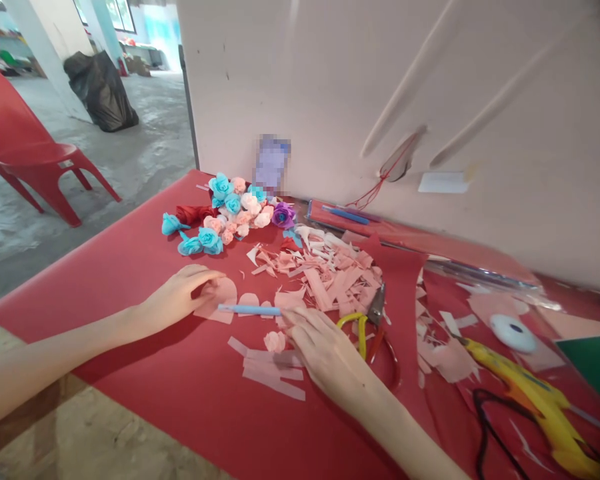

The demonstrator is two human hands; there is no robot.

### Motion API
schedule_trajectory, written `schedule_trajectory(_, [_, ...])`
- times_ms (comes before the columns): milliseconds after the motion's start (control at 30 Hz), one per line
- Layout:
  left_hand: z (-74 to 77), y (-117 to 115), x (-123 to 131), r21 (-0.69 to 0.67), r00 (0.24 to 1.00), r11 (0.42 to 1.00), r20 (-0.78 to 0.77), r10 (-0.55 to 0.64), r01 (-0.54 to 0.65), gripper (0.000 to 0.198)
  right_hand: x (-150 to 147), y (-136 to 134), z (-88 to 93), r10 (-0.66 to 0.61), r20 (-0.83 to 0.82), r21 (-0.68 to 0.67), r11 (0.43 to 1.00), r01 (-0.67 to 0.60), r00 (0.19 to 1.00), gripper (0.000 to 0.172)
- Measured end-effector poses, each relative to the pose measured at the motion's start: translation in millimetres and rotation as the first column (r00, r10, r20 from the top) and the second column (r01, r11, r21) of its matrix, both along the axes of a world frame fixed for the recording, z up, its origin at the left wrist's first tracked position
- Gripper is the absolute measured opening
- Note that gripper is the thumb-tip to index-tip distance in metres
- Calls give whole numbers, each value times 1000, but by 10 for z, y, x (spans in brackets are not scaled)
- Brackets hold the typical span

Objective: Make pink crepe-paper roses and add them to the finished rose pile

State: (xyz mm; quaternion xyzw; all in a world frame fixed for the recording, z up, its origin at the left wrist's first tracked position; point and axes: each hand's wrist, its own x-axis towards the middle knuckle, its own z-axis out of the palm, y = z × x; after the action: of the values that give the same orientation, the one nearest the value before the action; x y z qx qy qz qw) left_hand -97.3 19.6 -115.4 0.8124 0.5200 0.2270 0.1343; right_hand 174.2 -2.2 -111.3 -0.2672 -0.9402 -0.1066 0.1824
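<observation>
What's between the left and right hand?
In the head view: a light-blue stick reaching from the right hand toward the left hand, plus small peach paper pieces near it.

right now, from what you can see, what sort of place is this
Probably a craft workroom: handmade-looking flowers sit on a red-topped table, with pink scraps and scissors nearby, and what looks like a yellow glue gun lies at the right.

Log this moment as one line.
left hand: at pink paper piece | right hand: holding blue stick | near right hand: pink flower, scissors | beyond: flower pile, pink scraps
</observation>
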Motion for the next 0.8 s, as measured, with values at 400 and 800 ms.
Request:
schedule_trajectory(400, [26,4,-13,-25,999,1000,45,-12,13,32,15,-6,-99,10,25,-50,999,-9,1000,33])
schedule_trajectory(800, [18,1,-25,-96,980,983,105,169,-159,15,24,-7,-107,19,-5,-56,998,-19,1000,36])
